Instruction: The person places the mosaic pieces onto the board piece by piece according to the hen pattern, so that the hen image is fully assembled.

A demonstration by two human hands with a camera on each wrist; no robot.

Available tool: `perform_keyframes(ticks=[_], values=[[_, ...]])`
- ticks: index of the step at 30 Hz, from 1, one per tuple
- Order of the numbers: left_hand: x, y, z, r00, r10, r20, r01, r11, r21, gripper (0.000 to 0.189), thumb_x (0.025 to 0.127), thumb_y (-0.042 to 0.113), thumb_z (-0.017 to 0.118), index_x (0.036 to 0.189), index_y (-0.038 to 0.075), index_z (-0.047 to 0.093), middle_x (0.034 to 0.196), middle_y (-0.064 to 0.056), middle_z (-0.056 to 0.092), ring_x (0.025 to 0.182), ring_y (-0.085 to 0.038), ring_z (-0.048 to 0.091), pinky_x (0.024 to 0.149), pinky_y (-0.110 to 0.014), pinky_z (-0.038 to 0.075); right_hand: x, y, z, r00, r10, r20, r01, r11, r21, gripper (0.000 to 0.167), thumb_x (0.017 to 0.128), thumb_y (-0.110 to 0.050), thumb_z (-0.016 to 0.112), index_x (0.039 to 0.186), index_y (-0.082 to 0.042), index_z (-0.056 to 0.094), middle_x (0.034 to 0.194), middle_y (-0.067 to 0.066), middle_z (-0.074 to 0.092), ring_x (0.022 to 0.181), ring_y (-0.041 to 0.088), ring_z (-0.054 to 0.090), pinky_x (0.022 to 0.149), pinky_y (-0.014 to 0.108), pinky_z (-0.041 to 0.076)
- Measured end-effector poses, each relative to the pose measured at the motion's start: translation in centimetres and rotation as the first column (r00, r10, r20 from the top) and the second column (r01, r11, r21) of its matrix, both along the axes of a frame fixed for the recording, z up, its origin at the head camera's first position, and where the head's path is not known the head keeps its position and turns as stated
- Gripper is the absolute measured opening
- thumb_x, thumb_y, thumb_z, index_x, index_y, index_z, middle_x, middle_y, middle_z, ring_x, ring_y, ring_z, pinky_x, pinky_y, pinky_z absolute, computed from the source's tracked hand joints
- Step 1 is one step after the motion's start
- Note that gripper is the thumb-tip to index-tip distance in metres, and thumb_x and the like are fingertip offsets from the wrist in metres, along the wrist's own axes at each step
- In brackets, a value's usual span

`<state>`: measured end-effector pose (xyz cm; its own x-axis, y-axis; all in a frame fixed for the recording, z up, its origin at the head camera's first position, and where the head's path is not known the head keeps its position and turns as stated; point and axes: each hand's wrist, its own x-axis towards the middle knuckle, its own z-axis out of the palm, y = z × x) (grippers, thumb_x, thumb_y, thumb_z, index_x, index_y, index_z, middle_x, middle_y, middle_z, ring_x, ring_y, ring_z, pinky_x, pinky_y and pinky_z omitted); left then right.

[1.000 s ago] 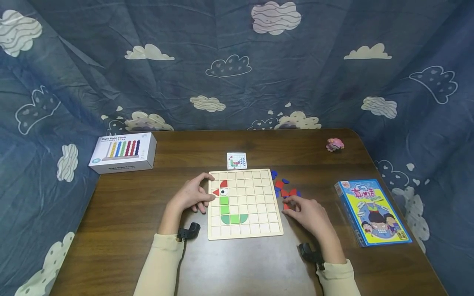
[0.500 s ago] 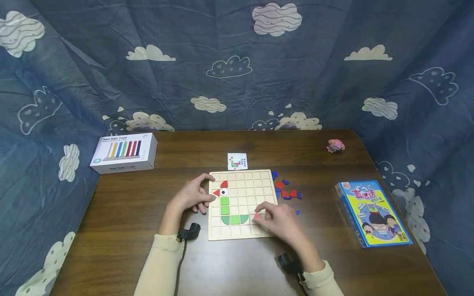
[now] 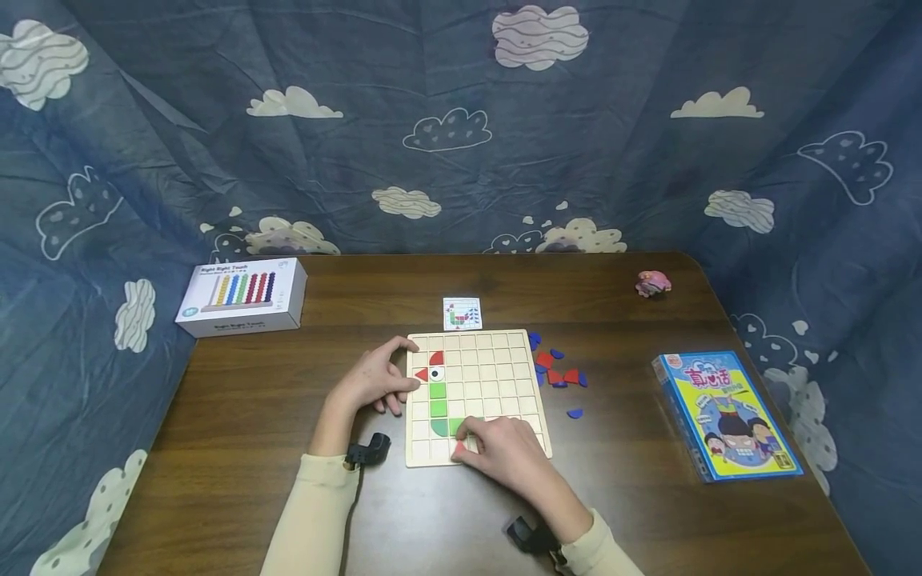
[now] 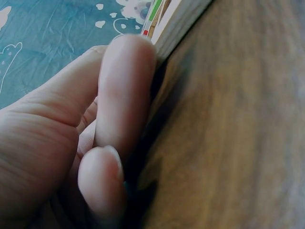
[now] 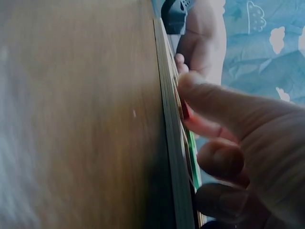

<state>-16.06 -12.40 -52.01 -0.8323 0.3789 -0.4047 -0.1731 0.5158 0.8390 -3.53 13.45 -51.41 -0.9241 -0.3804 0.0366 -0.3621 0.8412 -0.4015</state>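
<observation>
In the head view my right hand [image 3: 507, 456] pinches a small red puzzle piece [image 3: 459, 448] between thumb and forefinger, low over the wooden grid board [image 3: 497, 364]. The red piece also shows under the fingertips in the right wrist view, close to the board's front edge. My left hand [image 3: 370, 378] rests at the board's left side, thumb and forefinger spread along the edge. On the board lie a red quarter-round, a red triangle [image 3: 422, 374], an eye tile [image 3: 435, 374], green squares [image 3: 438, 408] and a green quarter-round [image 3: 439, 428]. My right hand hides cells at the front.
Loose blue and red pieces [image 3: 551, 374] lie right of the board, one blue piece [image 3: 574, 414] apart. A picture card [image 3: 462, 314] sits behind it. A white box [image 3: 241, 296] stands back left, a blue-yellow box [image 3: 727, 416] right, a pink figurine [image 3: 652, 282] back right.
My right hand has taken the red piece from the loose pieces and carried it left across the board to its front rows. My left hand stays at the board's edge.
</observation>
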Motion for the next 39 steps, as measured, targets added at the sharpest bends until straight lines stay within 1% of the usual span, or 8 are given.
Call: perform_keyframes(ticks=[5,14,27,31,33,35,37,39], values=[[0.0,0.0,-0.1,1.000,0.001,0.000,-0.001,1.000,0.000,0.063,0.090,0.019,0.083,0.143,0.030,0.051,0.070,-0.009,0.073,0.051,-0.022,0.073,0.044,-0.028,0.053,-0.2,0.3,0.1,0.999,0.014,0.037,-0.014,1.000,-0.010,0.019,0.089,-0.043,0.085,0.098,-0.027,0.078,0.058,-0.017,0.044,0.052,0.000,0.035,0.051,0.021,0.026],[0.1,0.0,-0.3,1.000,-0.001,-0.012,0.001,1.000,-0.006,0.062,0.090,0.021,0.083,0.143,0.030,0.051,0.071,-0.009,0.073,0.052,-0.022,0.073,0.044,-0.028,0.053,-0.1,0.5,-0.1,0.997,0.069,0.032,-0.070,0.997,0.014,0.016,0.093,-0.043,0.080,0.098,-0.028,0.076,0.056,-0.017,0.043,0.050,0.000,0.035,0.050,0.021,0.026],[0.1,0.0,-0.1,1.000,0.002,-0.013,-0.002,1.000,0.000,0.062,0.091,0.021,0.083,0.143,0.029,0.052,0.071,-0.009,0.073,0.051,-0.021,0.072,0.044,-0.028,0.052,-0.2,0.5,-0.1,0.997,0.052,0.057,-0.052,0.999,0.001,0.017,0.094,-0.043,0.080,0.098,-0.028,0.075,0.057,-0.017,0.044,0.050,0.000,0.035,0.051,0.022,0.026],[0.2,0.1,-0.2,1.000,0.001,-0.009,0.000,1.000,0.006,0.062,0.090,0.021,0.083,0.143,0.030,0.052,0.070,-0.009,0.073,0.051,-0.021,0.072,0.044,-0.028,0.052,-0.2,1.2,0.4,0.997,0.048,0.067,-0.042,0.995,-0.094,0.014,0.094,-0.039,0.081,0.098,-0.027,0.075,0.058,-0.019,0.043,0.051,-0.003,0.034,0.051,0.020,0.028],[0.2,0.1,-0.2,1.000,-0.004,-0.008,0.004,1.000,0.010,0.062,0.090,0.021,0.083,0.143,0.029,0.052,0.071,-0.009,0.073,0.051,-0.021,0.072,0.044,-0.028,0.053,-0.5,2.4,0.9,0.999,0.041,0.033,-0.034,0.985,-0.172,0.012,0.093,-0.034,0.082,0.097,-0.025,0.074,0.058,-0.018,0.042,0.052,-0.005,0.033,0.051,0.018,0.028],[0.2,0.1,-0.2,1.000,-0.006,-0.007,0.006,1.000,0.016,0.063,0.090,0.021,0.083,0.143,0.029,0.051,0.070,-0.009,0.073,0.052,-0.021,0.073,0.044,-0.028,0.053,-1.4,4.3,1.7,1.000,-0.009,-0.002,0.008,0.981,-0.196,0.012,0.092,-0.030,0.084,0.096,-0.023,0.074,0.058,-0.017,0.043,0.052,-0.004,0.033,0.051,0.018,0.029],[0.1,0.1,-0.2,1.000,-0.004,-0.007,0.004,1.000,0.017,0.062,0.090,0.021,0.083,0.143,0.029,0.051,0.070,-0.009,0.073,0.052,-0.021,0.073,0.044,-0.028,0.052,-2.8,6.8,2.5,0.995,-0.094,-0.021,0.090,0.983,-0.157,0.014,0.092,-0.028,0.084,0.098,-0.020,0.074,0.060,-0.013,0.045,0.053,0.001,0.035,0.052,0.021,0.030],[0.1,0.1,-0.2,1.000,0.000,-0.008,0.000,1.000,0.017,0.062,0.090,0.020,0.084,0.143,0.029,0.052,0.070,-0.009,0.073,0.051,-0.022,0.072,0.043,-0.028,0.052,-4.2,9.7,3.0,0.981,-0.193,0.014,0.194,0.977,-0.093,0.021,0.093,-0.029,0.083,0.106,-0.016,0.073,0.064,-0.008,0.050,0.054,0.006,0.041,0.053,0.025,0.033]])
